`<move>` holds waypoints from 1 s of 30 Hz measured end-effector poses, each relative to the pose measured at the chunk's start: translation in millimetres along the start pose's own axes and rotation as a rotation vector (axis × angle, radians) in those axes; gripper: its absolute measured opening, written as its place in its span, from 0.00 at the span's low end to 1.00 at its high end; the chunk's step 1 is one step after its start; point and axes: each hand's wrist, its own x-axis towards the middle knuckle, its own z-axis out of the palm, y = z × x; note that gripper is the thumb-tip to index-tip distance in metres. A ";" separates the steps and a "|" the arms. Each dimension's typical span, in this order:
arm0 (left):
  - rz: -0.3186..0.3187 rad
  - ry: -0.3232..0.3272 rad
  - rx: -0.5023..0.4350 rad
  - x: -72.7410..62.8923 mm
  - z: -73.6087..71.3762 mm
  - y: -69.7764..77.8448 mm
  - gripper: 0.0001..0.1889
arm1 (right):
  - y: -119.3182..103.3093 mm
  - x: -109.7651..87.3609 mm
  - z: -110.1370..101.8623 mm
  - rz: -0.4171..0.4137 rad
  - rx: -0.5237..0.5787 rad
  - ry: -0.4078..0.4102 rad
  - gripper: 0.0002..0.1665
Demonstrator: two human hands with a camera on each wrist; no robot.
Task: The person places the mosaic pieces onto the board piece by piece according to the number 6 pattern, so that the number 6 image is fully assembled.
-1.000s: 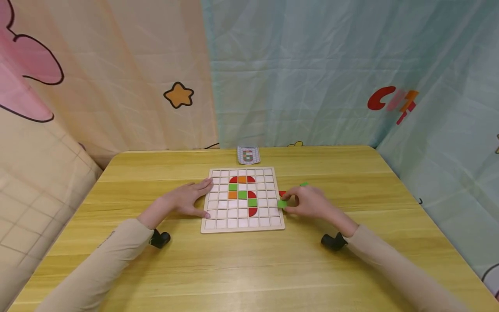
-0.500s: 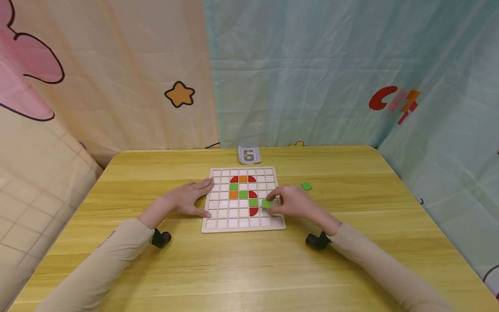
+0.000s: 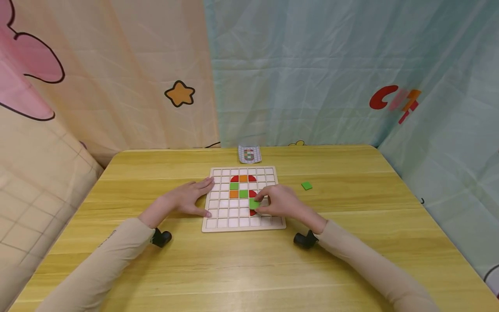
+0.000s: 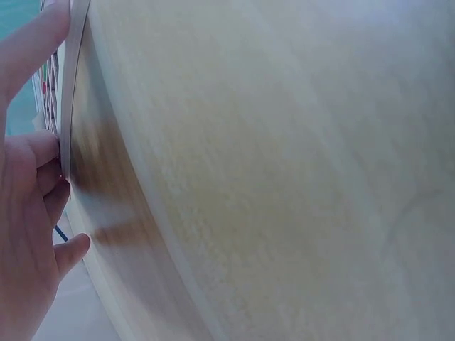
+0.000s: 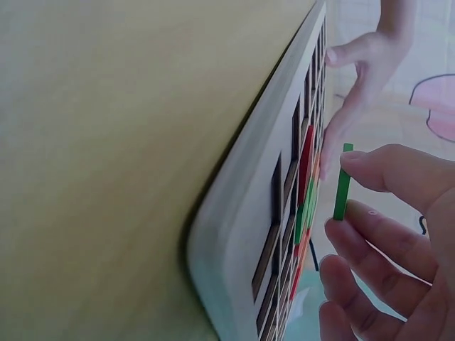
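A wooden grid board (image 3: 243, 230) lies on the table. My left hand (image 3: 189, 198) rests at its left edge, thumb and fingers spread. Over the board's right half, my right hand (image 3: 281, 201) pinches a green square tile (image 3: 254, 203) by opposite edges. The right wrist view shows this green tile (image 5: 343, 182) edge-on between thumb and fingers, raised off the board. Set into the grid are red rounded tiles (image 3: 234, 178), orange squares (image 3: 243, 178) and green squares (image 3: 234, 186). The held tile covers part of the red pieces on the right.
A second green square tile (image 3: 306, 185) lies loose on the table (image 3: 249, 268), right of the board. Behind the board stands a small card (image 3: 249, 154) printed with a coloured grid figure. Patterned curtains (image 3: 292, 73) hang behind the table's far edge.
My right hand has carried the green tile left, from the board's right edge to over the right-hand column of coloured tiles. The loose green tile has come into full view. The left hand stays put.
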 end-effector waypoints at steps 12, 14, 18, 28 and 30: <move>0.003 -0.009 0.010 0.0 -0.8 -0.1 0.56 | -15.8 10.4 7.1 0.016 -0.001 -0.054 0.14; 0.004 -0.008 0.013 0.6 -0.2 -0.3 0.56 | -17.7 11.5 8.2 0.019 0.001 -0.060 0.13; -0.001 -0.012 0.007 1.7 0.3 -0.5 0.56 | -20.3 13.4 10.2 0.029 -0.005 -0.069 0.13; 0.003 -0.008 0.007 2.2 1.0 -1.5 0.56 | -22.7 15.6 15.4 0.049 -0.005 -0.093 0.14; 0.006 -0.004 0.007 1.9 0.9 -1.6 0.56 | -22.6 15.8 15.6 0.049 -0.007 -0.093 0.15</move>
